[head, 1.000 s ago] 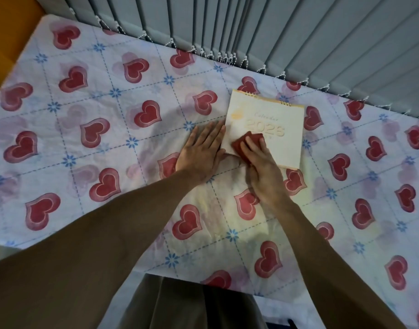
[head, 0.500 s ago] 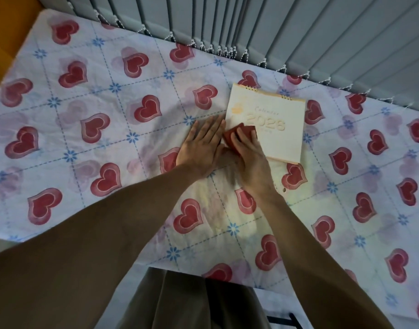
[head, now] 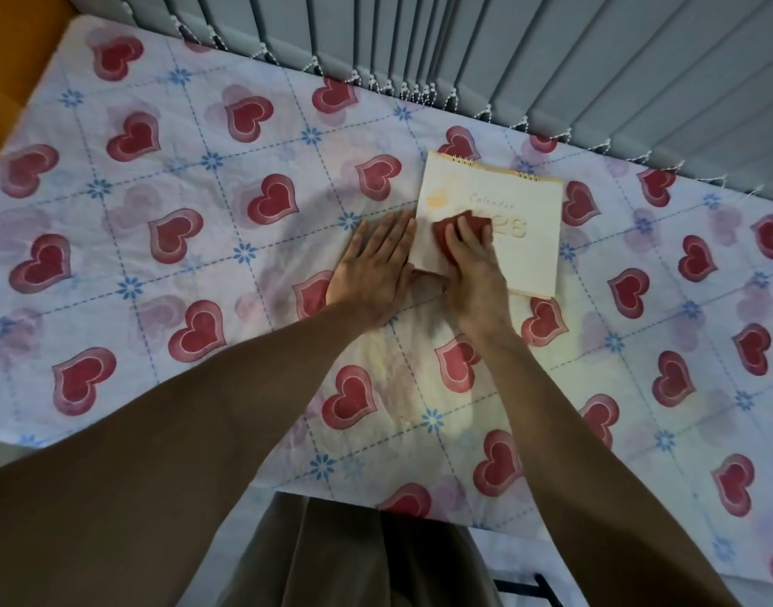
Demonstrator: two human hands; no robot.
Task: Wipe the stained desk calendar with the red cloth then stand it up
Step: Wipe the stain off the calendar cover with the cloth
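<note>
L hand (head: 373,265) flat, fingers together; R hand (head: 472,260) palm down, fingers curled

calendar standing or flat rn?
Flat. The desk calendar lies cover-up on the tablecloth, right hand pressing the red cloth onto it.

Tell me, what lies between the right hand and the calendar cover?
In the head view, the red cloth lies between them: the right hand presses it flat on the desk calendar. The left hand rests beside the calendar's left edge.

A heart-patterned tablecloth (head: 201,238) lies below grey vertical blinds (head: 551,59).
</note>
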